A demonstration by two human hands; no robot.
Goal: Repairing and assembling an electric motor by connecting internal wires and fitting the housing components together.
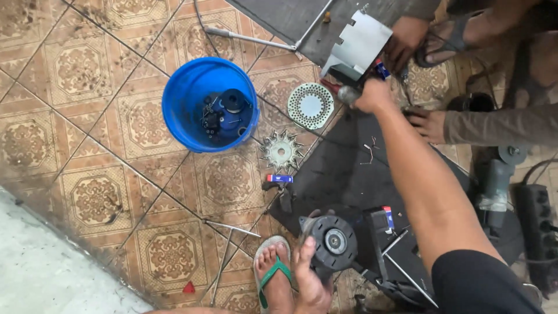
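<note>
Overhead view of motor dismantling on a tiled floor (87, 145). The left hand (311, 279), beside a foot in a green-strapped sandal (273, 273), has its fingers closed around a round black motor end housing (332, 241) with a central bearing, held just above a dark mat (349, 168). The right hand (372, 96) reaches across the mat, its fingers clenched on a tool handle (347, 94) pressed against a grey sheet-metal housing (357, 43); the tool's tip is hidden. A second person's hands (427, 123) steady that housing from the far side.

The step in hand appears to be freeing a part at the metal housing; the next move likely calls for controlled force while the co-worker braces it.

Room is tight on the right, where hands, a power strip (535, 224) and tools crowd. To the left lie a perforated disc (311, 104), a toothed rotor plate (281, 151) and a blue bucket (186, 87) of parts, with open tile beyond.
</note>
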